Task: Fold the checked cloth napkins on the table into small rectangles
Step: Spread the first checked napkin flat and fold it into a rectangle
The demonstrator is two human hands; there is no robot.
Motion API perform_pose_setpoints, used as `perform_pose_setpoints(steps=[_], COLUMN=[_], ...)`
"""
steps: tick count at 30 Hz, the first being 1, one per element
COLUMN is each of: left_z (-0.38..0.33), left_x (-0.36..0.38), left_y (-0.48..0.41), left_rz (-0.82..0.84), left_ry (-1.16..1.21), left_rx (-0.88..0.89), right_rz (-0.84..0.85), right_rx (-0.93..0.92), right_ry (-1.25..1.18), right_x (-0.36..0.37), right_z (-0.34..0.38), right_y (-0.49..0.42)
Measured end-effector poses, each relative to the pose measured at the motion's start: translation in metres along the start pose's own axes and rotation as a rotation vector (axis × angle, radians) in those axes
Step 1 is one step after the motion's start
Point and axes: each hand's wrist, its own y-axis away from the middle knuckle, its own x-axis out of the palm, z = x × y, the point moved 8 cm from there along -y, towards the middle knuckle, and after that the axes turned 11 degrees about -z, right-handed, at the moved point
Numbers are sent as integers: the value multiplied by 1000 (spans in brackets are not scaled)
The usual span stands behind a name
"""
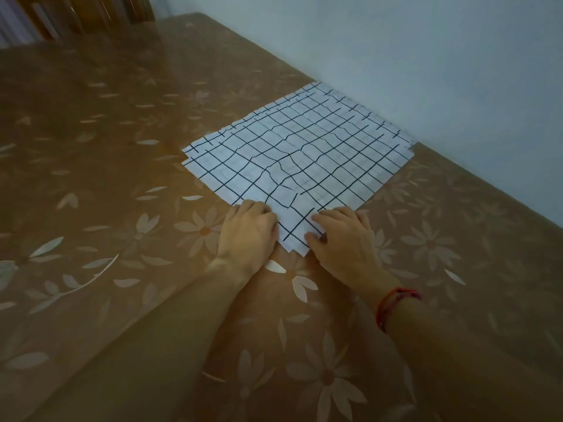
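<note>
The left hand (247, 231) lies just below the centre of the frame, knuckles up. Its fingers curl down onto the left edge of the near corner of the checked napkins (300, 153), their tips hidden, so it appears to grip that edge. The right hand (344, 239) sits just beside it, across the same corner, thumb and forefinger bent onto the cloth in a pinch. The two hands are close but apart, with a strip of the white, black-lined fabric showing between them. A red bracelet (396, 304) circles the right wrist. The napkins lie as a flat, slightly rippled stack turned like a diamond, running from the hands up toward the right of centre. Offset layers show at the left and near corners, and the far edge is near the pale blue wall (426, 56). They rest on a table (106, 193) under a glossy brown cover printed with pale flowers. Dark wooden furniture (91, 13) stands in the upper left of the frame.
</note>
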Motion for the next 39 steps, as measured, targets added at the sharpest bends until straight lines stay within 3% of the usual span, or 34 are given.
perform_pose_setpoints(steps=[11, 17, 22, 26, 30, 34, 39], left_z=[-22, -44, -61, -77, -77, -56, -1], left_x=[-66, -116, -151, -183, -198, -197, -208], left_y=[48, 90, 133, 166, 197, 227, 243], left_rz=[-30, -36, -1, -15, 54, 260, 257], left_ry=[151, 211, 293, 362, 403, 262, 7], left_rx=[-119, -258, -395, -373, -258, -112, -196], right_rz=[327, 232, 178, 113, 114, 234, 348], right_rx=[30, 107, 68, 57, 171, 251, 274], right_ry=[42, 89, 106, -34, -231, -279, -262], right_x=[-39, -78, -109, -136, -160, -174, -191], right_z=[44, 58, 70, 75, 80, 76, 69], right_y=[68, 112, 138, 152, 171, 190, 214])
